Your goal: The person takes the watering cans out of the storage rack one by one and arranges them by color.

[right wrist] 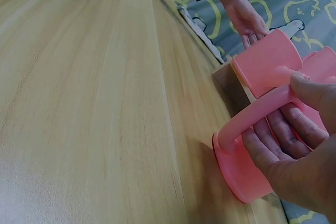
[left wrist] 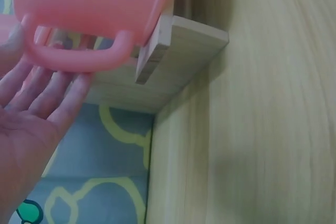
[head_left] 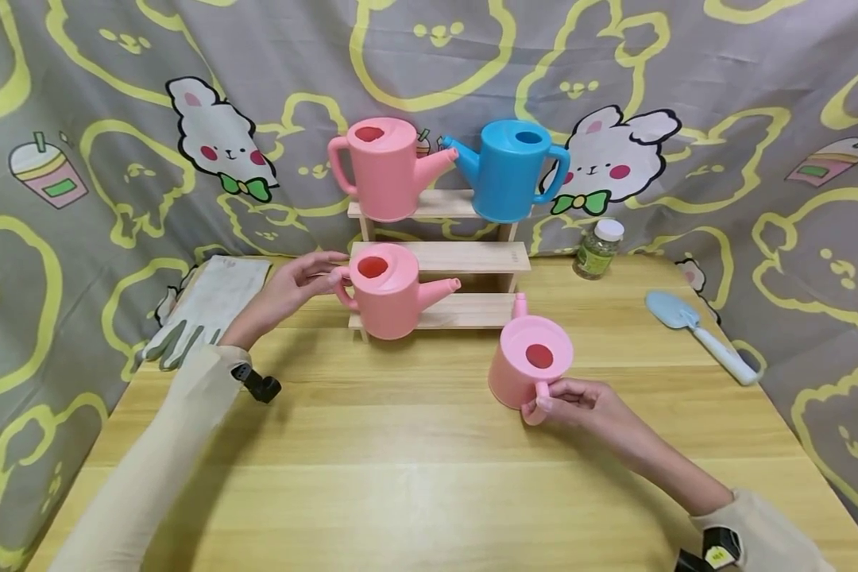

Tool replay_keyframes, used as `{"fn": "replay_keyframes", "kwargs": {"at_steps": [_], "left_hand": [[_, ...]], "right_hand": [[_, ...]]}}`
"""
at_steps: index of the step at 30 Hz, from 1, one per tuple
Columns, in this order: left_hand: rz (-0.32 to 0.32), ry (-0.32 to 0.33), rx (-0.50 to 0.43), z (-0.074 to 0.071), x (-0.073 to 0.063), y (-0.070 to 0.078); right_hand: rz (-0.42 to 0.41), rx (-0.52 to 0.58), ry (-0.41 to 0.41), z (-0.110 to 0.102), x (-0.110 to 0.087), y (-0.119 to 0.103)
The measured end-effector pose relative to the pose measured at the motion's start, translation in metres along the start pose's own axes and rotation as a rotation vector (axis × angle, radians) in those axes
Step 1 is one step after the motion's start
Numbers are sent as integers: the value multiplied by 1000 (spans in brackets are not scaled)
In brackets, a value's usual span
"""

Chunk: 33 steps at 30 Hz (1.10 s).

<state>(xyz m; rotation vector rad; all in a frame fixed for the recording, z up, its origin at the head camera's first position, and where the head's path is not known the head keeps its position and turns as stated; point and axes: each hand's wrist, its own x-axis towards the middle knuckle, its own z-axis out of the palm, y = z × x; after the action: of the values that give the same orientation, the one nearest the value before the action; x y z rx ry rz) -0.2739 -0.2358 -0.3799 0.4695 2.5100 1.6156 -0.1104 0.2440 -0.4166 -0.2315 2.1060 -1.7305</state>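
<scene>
My left hand [head_left: 293,282] holds the handle of a pink watering can [head_left: 386,306] at the left end of the wooden stand's lowest shelf [head_left: 465,310]; its spout points right. In the left wrist view, the fingers [left wrist: 68,93] reach behind the handle and the thumb lies at its left end. My right hand [head_left: 589,405] grips the handle of another pink watering can [head_left: 508,369], in front of the stand's right end. This one tilts, its spout pointing toward the stand. The right wrist view shows the thumb over the handle and fingers curled under it.
On the top shelf [head_left: 436,204] stand a third pink watering can [head_left: 386,179] and a blue watering can [head_left: 508,179], spouts facing each other. A white-capped jar [head_left: 597,250] and a light-blue trowel [head_left: 697,330] are at right. Gloves [head_left: 218,298] lie at left. Patterned cloth [head_left: 436,48] hangs behind.
</scene>
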Motion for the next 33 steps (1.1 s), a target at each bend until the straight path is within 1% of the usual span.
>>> {"fn": "replay_keyframes", "kwargs": {"at_steps": [5,7,8,10,13,15,18,21,25,30,33], "left_hand": [[-5,-69,25,-5,2,0],[-1,-112,30,-9,1,-1],[6,-144,28,-12,1,-1],[24,-230,7,-16,0,0],[52,-395,-66,-20,-1,4],[53,-494,-104,-21,0,6],[33,-577,-118,-20,1,10],[22,-604,-81,-18,1,12],[9,-607,-55,-16,2,14],[-9,-626,-120,-11,0,17],[8,-641,-160,-5,-4,20]], "right_hand": [[-25,-4,4,-1,1,1],[-28,3,1,-1,1,1],[-26,6,0,-1,1,2],[-18,15,-2,-1,1,2],[-11,20,-3,-1,1,1],[-13,21,-5,-1,1,2],[-19,29,-11,-1,2,2],[-23,33,-15,-1,1,2],[-22,32,-15,-2,2,3],[-28,29,-13,-2,2,4],[-32,21,-12,-2,2,5]]}}
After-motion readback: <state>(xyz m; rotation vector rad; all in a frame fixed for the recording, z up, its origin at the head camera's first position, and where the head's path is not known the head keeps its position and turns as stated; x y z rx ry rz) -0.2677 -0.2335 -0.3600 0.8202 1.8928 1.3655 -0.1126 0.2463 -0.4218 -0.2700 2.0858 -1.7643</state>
